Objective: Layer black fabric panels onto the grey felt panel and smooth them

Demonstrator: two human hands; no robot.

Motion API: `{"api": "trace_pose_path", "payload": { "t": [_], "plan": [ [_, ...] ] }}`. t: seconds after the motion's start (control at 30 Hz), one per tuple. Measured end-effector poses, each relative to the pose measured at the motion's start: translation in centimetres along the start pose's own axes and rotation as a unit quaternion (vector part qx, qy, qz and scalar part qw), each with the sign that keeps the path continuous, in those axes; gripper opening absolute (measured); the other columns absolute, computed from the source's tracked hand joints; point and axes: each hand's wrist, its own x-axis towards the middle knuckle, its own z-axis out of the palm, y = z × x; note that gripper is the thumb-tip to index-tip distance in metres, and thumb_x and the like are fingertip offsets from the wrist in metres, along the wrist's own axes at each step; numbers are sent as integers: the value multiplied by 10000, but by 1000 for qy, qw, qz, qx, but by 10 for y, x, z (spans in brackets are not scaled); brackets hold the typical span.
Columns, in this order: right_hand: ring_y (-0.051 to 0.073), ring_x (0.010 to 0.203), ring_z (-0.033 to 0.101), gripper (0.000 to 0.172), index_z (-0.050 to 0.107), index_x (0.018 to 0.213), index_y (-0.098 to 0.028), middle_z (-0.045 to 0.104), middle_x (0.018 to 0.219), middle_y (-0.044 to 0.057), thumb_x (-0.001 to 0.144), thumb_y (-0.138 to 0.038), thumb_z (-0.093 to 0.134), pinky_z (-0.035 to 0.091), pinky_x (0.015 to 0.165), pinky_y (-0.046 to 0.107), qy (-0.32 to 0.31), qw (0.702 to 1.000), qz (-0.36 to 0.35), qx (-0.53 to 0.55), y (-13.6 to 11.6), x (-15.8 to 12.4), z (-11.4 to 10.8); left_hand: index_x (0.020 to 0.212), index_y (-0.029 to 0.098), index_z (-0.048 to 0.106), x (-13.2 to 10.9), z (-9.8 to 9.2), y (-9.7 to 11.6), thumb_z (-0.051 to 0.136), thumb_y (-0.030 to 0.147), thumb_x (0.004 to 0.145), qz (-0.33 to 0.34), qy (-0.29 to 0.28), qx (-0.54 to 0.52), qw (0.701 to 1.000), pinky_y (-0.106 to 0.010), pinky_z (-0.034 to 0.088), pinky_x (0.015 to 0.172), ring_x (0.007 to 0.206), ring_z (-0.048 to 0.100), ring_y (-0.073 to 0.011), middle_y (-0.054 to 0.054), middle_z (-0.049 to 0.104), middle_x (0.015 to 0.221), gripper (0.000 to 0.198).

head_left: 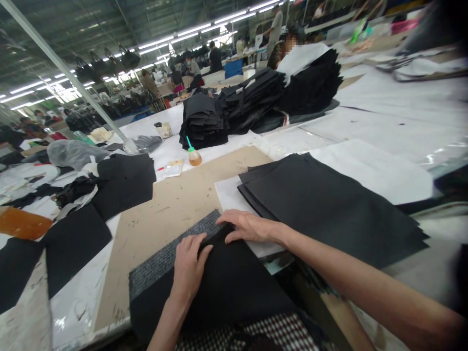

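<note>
A black fabric piece (226, 282) lies over the table's front edge, with a speckled grey strip (161, 258) along its far side. My left hand (190, 261) rests on the black fabric near the strip, thumb and fingers around a raised fold. Just to the right, my right hand (246, 225) holds the same fold at the strip's right end, its thumb apart from the fingers on the near side. Both hands sit close together without touching. Under the work is a tan board (183, 195) with dark marks.
To the right lies a stack of dark sheets (329, 204). Beyond the board stand a small glue bottle (194, 156) and black fabric piles (204, 119). Black pieces (76, 243) and an orange container (24, 223) are at left. A person (287, 46) is behind the piles.
</note>
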Motion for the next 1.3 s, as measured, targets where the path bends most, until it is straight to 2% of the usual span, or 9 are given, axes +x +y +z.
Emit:
{"api": "trace_pose_path", "payload": {
  "t": [0.1, 0.23, 0.37, 0.5, 0.63, 0.83, 1.0, 1.3],
  "plan": [
    [203, 1024, 585, 253, 677, 1150, -199, 633, 1062, 64, 974, -350, 576, 445, 940, 330, 17, 1000, -10, -4, 5, 3, -1, 1212, 251, 604, -2, 1, -2, 565, 302, 972, -11, 9, -2, 1000, -407, 440, 946, 1071, 569, -227, -46, 637, 1131, 248],
    [168, 953, 602, 196, 735, 1023, -216, 648, 1000, 42, 983, -250, 546, 457, 892, 286, 38, 999, -32, -22, 15, 8, 6, 1130, 242, 658, 0, 3, -2, 502, 225, 996, 18, 23, 17, 999, -370, 441, 880, 976, 577, -205, -40, 642, 1026, 206],
    [151, 932, 607, 195, 746, 998, -228, 646, 983, 28, 979, -230, 552, 461, 854, 264, 32, 997, -64, -34, 22, 8, 8, 1221, 229, 635, 0, 2, -5, 498, 192, 993, 69, 35, 56, 995, -355, 434, 844, 951, 562, -203, -59, 629, 1020, 268],
    [157, 949, 588, 214, 741, 1022, -244, 645, 1017, 28, 981, -197, 536, 456, 815, 258, 21, 990, -87, -106, 20, 6, 4, 1267, 256, 625, -2, 0, -8, 487, 133, 980, 113, 11, 106, 988, -365, 417, 844, 935, 548, -202, -65, 615, 1024, 341],
    [167, 967, 553, 229, 720, 1063, -246, 637, 1031, 23, 974, -154, 531, 446, 796, 261, -1, 978, -107, -180, 14, 4, 3, 1264, 260, 631, -2, -2, -6, 498, 102, 963, 119, -15, 143, 982, -387, 405, 867, 954, 537, -214, -70, 603, 1041, 365],
    [179, 956, 518, 233, 702, 1093, -228, 624, 1028, 45, 1010, -211, 484, 435, 855, 300, 3, 960, -133, -247, 12, -3, 4, 1294, 245, 606, 0, -7, 2, 491, 99, 960, 137, -33, 179, 974, -405, 396, 900, 950, 529, -219, -73, 598, 1046, 382],
    [184, 962, 514, 260, 699, 1109, -205, 632, 1029, 65, 1002, -175, 464, 434, 881, 319, 26, 965, -115, -234, 7, -9, 5, 1290, 245, 603, -2, -9, 4, 503, 108, 956, 141, -34, 201, 969, -400, 396, 898, 957, 534, -220, -75, 595, 1054, 375],
    [226, 1019, 496, 311, 673, 1154, -165, 620, 1068, 91, 921, -68, 490, 406, 934, 375, 87, 954, -44, -283, -7, -23, 23, 1282, 251, 592, -5, -9, 2, 526, 150, 967, 137, -24, 207, 968, -387, 395, 878, 947, 523, -210, -66, 581, 1055, 338]
  ]
}}
